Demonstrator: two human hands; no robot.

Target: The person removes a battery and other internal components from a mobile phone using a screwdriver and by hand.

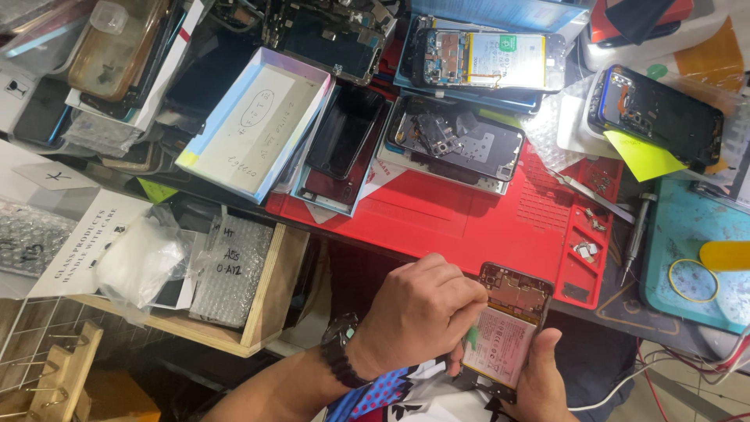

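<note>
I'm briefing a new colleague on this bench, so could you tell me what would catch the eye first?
First the opened phone at bottom centre, held by the right hand while the left hand works at it. Behind lies the red work mat, then heaps of dismantled phones along the far edge.

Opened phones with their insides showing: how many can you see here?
4. One opened phone in the hands; one at top centre with a pale battery; one below it on the red mat's edge; one dark one at right. The cluttered piles may hide others.
</note>
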